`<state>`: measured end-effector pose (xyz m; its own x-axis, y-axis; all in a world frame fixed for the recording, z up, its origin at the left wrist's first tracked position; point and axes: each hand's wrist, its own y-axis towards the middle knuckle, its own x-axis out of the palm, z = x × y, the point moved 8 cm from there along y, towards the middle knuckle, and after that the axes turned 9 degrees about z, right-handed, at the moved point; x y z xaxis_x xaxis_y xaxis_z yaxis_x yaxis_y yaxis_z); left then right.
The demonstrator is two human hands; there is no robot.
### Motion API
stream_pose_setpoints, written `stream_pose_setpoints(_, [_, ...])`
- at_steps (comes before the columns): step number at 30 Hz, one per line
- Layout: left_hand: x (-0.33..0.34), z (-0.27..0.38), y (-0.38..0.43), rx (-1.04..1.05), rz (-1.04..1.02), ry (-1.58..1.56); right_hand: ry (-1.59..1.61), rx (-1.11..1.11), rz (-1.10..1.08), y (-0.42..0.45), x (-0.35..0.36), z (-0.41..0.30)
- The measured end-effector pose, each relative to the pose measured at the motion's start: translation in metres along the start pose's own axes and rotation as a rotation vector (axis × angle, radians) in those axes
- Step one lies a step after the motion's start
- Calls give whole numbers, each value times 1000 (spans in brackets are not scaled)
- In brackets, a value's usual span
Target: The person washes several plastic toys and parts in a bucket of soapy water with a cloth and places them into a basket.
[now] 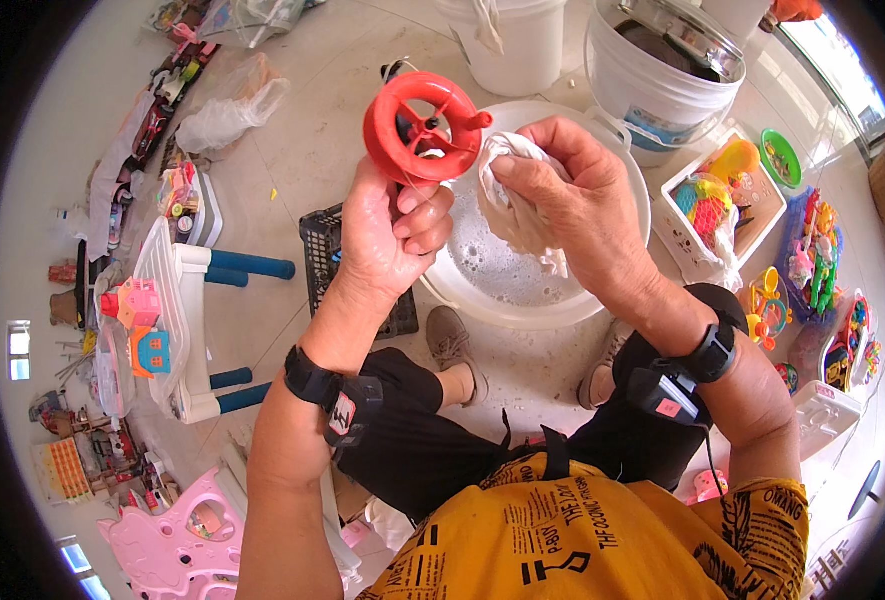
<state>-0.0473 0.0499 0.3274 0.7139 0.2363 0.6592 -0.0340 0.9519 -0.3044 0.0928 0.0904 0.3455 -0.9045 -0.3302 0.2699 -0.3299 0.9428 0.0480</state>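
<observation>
A red plastic kite-line reel (pixel 424 127) with spokes, a side knob and a black centre piece is raised in front of me. My left hand (pixel 386 232) looks wet and grips the reel from below, and a thin line runs down over its fingers. Bunched between the thumb and fingers of my right hand (pixel 581 191) is a damp white cloth (pixel 521 206), close to the reel's right side. Beneath both hands, a round white basin (pixel 626 247) on the floor contains soapy water (pixel 514 262) with bubbles.
A black plastic crate (pixel 397 315) is left of the basin. Behind it stand white buckets (pixel 517 45), one bearing a metal lid (pixel 686 30). To the right are a toy-filled white bin (pixel 769 202) and a blue toy basket (pixel 791 255). A small white table (pixel 187 322) is at left.
</observation>
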Motion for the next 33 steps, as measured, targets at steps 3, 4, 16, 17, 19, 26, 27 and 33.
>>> stream_pose_setpoints(3, [0,-3,-6,27,-15,14,-86,48,77,1,1,2])
stream_pose_setpoints(4, [-18,-3,-6,64,117,66,-55,17,88,4,3,7])
stream_pose_setpoints(16, [-12,-7,1,293,238,408,-56,40,9,-9,-3,-2])
stream_pose_setpoints(17, [-12,-10,2,289,238,408,-55,43,12,-7,-7,0])
stream_pose_setpoints(19, [-1,-7,0,385,130,651,152,162,4,-1,-6,5])
stream_pose_setpoints(26, [-15,-9,4,163,155,349,217,166,152,10,-23,1])
stream_pose_setpoints(27, [-15,-12,7,74,124,248,265,105,200,15,-32,-8])
stream_pose_setpoints(33, [-6,-18,3,-52,66,188,59,56,121,15,-30,0])
